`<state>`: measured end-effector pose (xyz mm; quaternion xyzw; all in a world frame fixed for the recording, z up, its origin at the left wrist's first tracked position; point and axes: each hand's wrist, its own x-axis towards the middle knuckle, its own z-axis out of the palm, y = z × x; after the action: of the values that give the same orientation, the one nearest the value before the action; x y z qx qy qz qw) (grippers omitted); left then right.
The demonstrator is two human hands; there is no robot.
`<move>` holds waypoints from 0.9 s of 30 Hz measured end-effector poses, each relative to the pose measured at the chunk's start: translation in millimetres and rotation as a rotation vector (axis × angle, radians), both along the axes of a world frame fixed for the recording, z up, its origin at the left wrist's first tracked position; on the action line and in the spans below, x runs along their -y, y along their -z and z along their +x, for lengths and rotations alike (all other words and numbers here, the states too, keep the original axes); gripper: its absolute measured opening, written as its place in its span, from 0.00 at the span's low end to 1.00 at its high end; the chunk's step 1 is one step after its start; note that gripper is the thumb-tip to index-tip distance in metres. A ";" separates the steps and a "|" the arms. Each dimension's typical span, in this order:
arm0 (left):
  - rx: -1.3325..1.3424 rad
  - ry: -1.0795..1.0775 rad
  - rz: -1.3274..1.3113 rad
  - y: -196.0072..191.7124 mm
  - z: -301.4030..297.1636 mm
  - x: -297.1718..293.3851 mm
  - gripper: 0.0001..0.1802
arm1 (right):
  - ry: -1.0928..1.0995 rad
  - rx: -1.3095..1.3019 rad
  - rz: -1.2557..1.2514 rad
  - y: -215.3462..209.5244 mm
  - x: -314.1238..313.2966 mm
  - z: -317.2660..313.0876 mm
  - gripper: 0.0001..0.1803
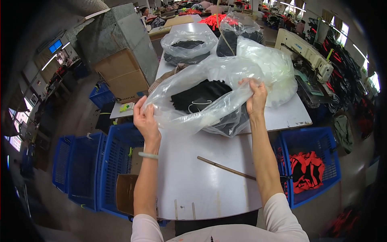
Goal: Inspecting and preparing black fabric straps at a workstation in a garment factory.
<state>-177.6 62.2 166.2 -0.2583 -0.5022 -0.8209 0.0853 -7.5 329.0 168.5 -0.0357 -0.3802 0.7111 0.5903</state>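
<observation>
Two hands: both of mine are on one clear plastic bag [209, 97]; it lies on the grey table [201, 181], at the far half, with its mouth held wide.
Left hand [146, 119]: my fingers are closed on the left rim of the bag; a pale band sits on this wrist.
Right hand [255, 97]: my fingers pinch the right rim and lift it a little higher than the left.
Inside the bag: black cloth pieces [199, 97], with a thin white cord on top.
Behind: a second clear bag [189, 46] with dark cloth; a bigger bag of whitish plastic [270, 66] touches my bag on the right; both stand between me and the far end of the table.
Near side: a thin wooden stick [225, 167] lies alone on the table, well apart from the bag.
Left of table: blue crates [96, 169] and a brown carton [123, 76].
Right of table: a blue crate with red and black cloth [308, 171]; a sewing machine [306, 52] further back.
</observation>
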 end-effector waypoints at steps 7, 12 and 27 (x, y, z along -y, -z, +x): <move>0.154 -0.083 -0.662 150.3 52.2 62.1 0.25 | 0.645 1.078 0.281 131.2 31.0 53.1 0.16; 0.640 0.222 -0.477 152.0 108.6 117.8 0.24 | 0.633 1.185 0.769 130.9 131.2 152.7 0.13; 0.346 -0.153 -0.457 154.7 100.0 115.3 0.33 | 0.170 1.263 1.134 159.3 218.6 219.1 0.09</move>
<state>-77.6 -53.2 11.5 -0.0886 -0.6992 -0.7094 -0.0002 211.5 110.4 9.2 -0.1531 -0.9326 0.2134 0.2475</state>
